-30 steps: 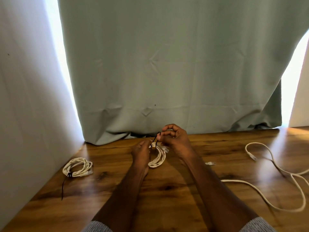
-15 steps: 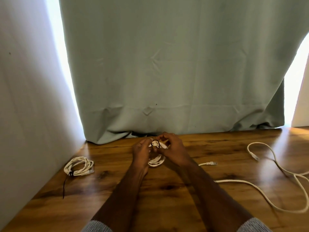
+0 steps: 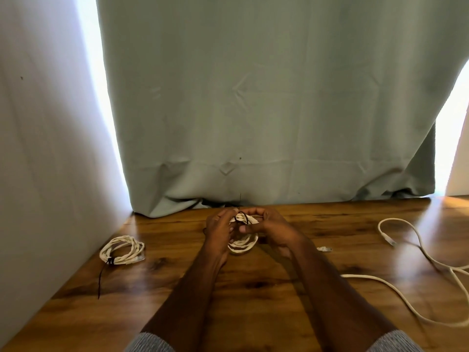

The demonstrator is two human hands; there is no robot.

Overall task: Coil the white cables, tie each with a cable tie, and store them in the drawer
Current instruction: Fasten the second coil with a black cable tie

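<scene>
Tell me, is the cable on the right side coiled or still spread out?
Spread out: the right cable lies in loose curves on the table, no tie.

One head-worn view (wide-angle) looks forward and down over the worktop (image 3: 253, 313), close above both forearms, facing a curtain (image 3: 253, 110) at the far edge.

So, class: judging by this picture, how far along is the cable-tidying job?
Done: one coiled white cable bundle lies tied with a black cable tie on the wooden table. In hand: the left hand and right hand hold a second white coil, a thin black tie looped round it. Left: the loose white cable at right, uncoiled. No drawer shows.
</scene>
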